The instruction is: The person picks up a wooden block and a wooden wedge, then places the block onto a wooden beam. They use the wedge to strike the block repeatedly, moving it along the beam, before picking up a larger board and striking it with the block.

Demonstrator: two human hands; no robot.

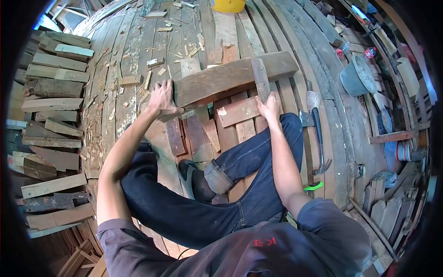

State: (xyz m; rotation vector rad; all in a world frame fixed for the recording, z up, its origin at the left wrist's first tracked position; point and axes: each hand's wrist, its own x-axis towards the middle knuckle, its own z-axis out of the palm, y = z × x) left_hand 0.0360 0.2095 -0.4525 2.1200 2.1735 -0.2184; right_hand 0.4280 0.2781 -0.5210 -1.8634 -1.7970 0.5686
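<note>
A thick wooden beam (212,87) lies crosswise in front of me, over several smaller boards. My left hand (162,100) grips its left end, fingers bent at the end face and thumb low near the front edge. Across the beam's right part rests a narrow grey wooden piece (260,76). My right hand (269,109) is closed round the lower end of that piece, thumb on top and most fingers hidden. A short flat board (237,112) runs left from beneath this hand, below the beam.
Right of my knee lie a hatchet (306,119), a claw hammer (320,138) and a mallet (314,98). A green-handled tool (314,186) is nearby. Stacked wood blocks (57,87) line the left. A grey bucket (357,76) and yellow bucket (228,5) stand farther off; chips litter the planks.
</note>
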